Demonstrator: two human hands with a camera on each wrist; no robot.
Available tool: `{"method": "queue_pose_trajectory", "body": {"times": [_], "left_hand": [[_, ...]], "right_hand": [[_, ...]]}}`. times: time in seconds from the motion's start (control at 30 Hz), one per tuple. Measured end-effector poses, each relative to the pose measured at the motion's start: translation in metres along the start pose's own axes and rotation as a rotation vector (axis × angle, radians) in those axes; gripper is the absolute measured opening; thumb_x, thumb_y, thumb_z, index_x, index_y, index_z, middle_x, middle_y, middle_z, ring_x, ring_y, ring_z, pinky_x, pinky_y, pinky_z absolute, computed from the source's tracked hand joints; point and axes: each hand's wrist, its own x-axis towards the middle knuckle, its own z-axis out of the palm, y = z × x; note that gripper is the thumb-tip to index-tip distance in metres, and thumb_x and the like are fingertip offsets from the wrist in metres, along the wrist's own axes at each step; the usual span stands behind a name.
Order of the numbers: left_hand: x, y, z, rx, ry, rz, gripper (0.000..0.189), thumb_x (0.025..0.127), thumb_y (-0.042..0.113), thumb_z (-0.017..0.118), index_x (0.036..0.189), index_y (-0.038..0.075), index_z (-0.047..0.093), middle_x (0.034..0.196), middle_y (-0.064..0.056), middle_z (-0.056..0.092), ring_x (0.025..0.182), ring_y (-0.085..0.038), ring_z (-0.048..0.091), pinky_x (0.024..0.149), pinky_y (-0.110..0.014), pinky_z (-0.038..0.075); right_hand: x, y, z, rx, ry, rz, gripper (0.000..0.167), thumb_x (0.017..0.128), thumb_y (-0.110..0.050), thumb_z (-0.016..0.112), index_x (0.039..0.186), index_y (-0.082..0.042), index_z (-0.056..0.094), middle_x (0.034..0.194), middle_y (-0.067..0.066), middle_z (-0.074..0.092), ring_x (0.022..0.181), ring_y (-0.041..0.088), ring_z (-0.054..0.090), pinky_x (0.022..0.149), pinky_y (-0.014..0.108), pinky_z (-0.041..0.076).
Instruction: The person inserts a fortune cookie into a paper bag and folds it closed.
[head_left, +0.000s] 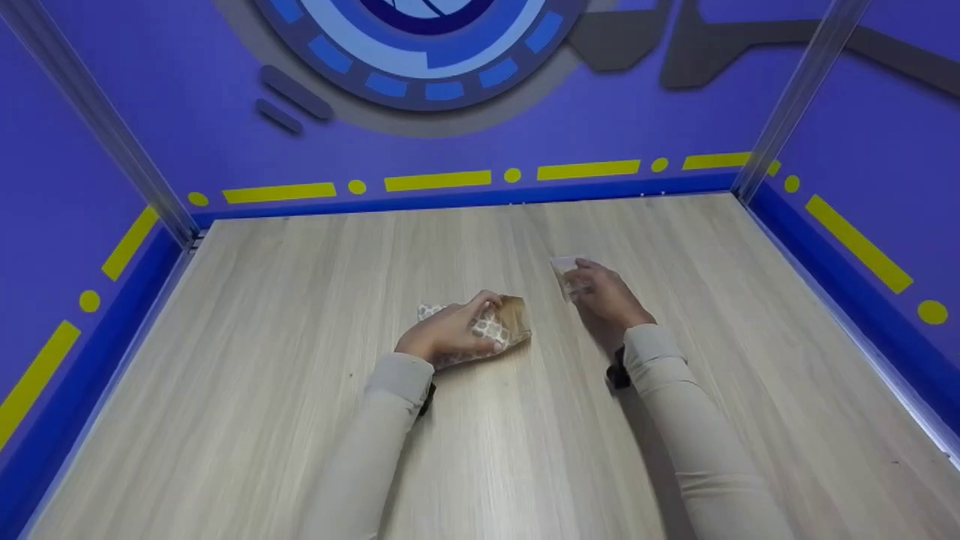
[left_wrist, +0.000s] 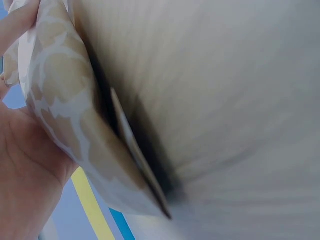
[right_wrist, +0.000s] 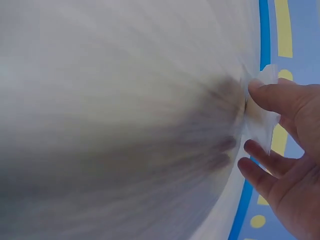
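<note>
A small paper bag (head_left: pixel 491 330) with a tan and white giraffe-like print lies near the middle of the table, its brown inner side showing at the right end. My left hand (head_left: pixel 450 330) grips it from above, thumb and fingers on either side. In the left wrist view the printed bag (left_wrist: pixel 65 85) bulges beside the palm, with a thin flap edge close to the tabletop. Farther right and a little beyond, my right hand (head_left: pixel 609 296) pinches a small clear plastic packet (head_left: pixel 561 268). The right wrist view shows the thumb on the packet (right_wrist: pixel 262 120); its contents are unclear.
The wood-grain table (head_left: pixel 300 420) reaches out on every side of the hands. Blue-purple panels (head_left: pixel 450 161) with yellow marks stand along its back, left and right edges, with metal posts (head_left: pixel 795 97) at the rear corners.
</note>
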Motion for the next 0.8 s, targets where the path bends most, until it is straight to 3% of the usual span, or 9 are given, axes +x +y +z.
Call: {"method": "queue_pose_trajectory", "body": {"times": [0.3,0.53,0.8], "left_hand": [[0.000,0.000,0.000,0.018,0.003,0.006,0.069,0.079,0.045,0.073,0.137,0.030,0.037,0.106,-0.012,0.064,0.088,-0.022,0.058,0.081,-0.040,0.049],[-0.001,0.001,-0.001,0.023,0.008,0.009,0.071,0.079,0.046,0.073,0.137,0.029,0.037,0.104,-0.013,0.064,0.086,-0.022,0.058,0.080,-0.040,0.049],[0.000,0.000,0.000,0.003,0.007,-0.002,0.071,0.077,0.047,0.072,0.137,0.030,0.037,0.100,-0.010,0.063,0.082,-0.021,0.057,0.075,-0.036,0.048]], "right_hand": [[-0.003,-0.001,-0.002,0.000,0.034,0.031,0.021,0.084,0.005,0.061,0.104,-0.001,0.066,0.128,0.019,0.056,0.116,0.038,0.055,0.096,0.050,0.045],[-0.006,0.000,-0.003,0.017,0.026,0.049,0.020,0.087,0.004,0.060,0.105,-0.002,0.065,0.122,0.018,0.059,0.114,0.035,0.057,0.094,0.049,0.046],[-0.010,0.001,-0.006,0.078,0.034,0.012,0.021,0.092,0.002,0.058,0.112,-0.003,0.063,0.122,0.019,0.062,0.109,0.036,0.061,0.089,0.050,0.049]]}}
